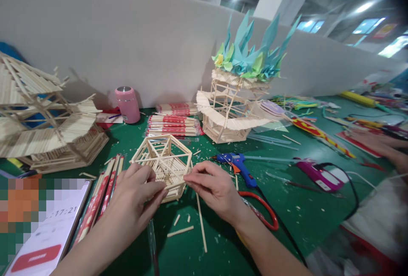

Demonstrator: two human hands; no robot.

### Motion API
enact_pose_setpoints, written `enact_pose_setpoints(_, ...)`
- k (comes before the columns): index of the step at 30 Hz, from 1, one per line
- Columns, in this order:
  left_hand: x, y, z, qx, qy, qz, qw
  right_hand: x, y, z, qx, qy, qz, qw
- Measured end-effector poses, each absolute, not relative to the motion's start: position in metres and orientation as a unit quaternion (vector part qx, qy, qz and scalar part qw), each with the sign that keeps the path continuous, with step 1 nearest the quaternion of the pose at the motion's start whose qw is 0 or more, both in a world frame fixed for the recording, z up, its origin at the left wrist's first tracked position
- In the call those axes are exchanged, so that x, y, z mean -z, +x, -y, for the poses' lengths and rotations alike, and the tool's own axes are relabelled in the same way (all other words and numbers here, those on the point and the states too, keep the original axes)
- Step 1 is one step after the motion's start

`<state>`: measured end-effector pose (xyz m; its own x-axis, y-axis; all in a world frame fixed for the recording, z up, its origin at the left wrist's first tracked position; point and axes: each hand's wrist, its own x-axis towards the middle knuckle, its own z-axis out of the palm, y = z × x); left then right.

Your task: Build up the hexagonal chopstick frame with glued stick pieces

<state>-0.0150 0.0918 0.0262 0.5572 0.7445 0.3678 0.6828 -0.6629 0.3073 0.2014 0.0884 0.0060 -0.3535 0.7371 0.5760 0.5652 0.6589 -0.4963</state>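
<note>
A small six-sided frame of wooden sticks (165,163) stands on the green table between my two hands. At its front left, my left hand (138,191) has its fingers pinched on a wooden stick of the frame's near edge. My right hand (215,186) pinches at the front right corner, at the other end of that stick; the fingertips partly hide the end. Loose sticks and short cut bits (180,231) lie in front of the frame. A blue glue gun (239,167) rests just beyond my right hand, and red-handled pliers (270,214) lie partly behind my right forearm.
Larger stick models stand at left (63,127) and behind (229,114), the latter topped with blue paper leaves. Packs of chopsticks (174,125), a pink flask (127,105) and a phone (54,229) lie around. Another person's hand (372,140) is at right, beyond a purple device (323,176).
</note>
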Motion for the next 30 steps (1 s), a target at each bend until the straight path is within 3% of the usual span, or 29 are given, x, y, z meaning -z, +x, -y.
enact_pose_setpoints(12, -0.019, -0.033, -0.086, -0.297, 0.844, -0.441, 0.069, -0.008, 0.202, -0.088, -0.104, -0.396, 0.817, 0.407)
enact_pose_setpoints(30, -0.022, -0.031, -0.086, -0.282, 0.854, -0.430, 0.075, -0.008, 0.204, -0.089, -0.099, -0.391, 0.821, 0.404)
